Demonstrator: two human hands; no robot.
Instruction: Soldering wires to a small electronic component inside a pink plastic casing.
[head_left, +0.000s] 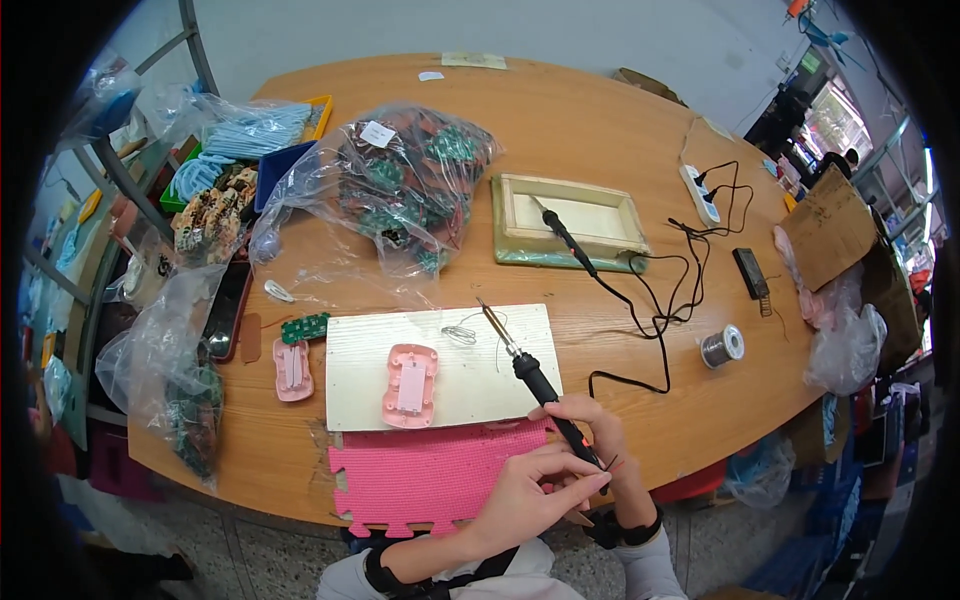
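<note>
My right hand (598, 425) is closed around the black handle of a soldering iron (535, 378), whose metal tip points up and left over a white board (350, 375). My left hand (535, 495) pinches what look like thin dark and red wires (612, 464) beside the handle's lower end; their far ends are hard to make out. On the board lie a pink plastic shell (410, 388) and a small coil of thin solder wire (459, 335). Left of the board sit another pink shell (293, 371) and a green circuit board (304, 328).
A second soldering iron (568, 240) rests across a shallow wooden box (510, 220). Its black cord loops toward a white power strip (700, 195). A solder spool (722, 346) stands at right, a bag of circuit boards (385, 185) at back left. A pink foam mat (430, 470) lines the near edge.
</note>
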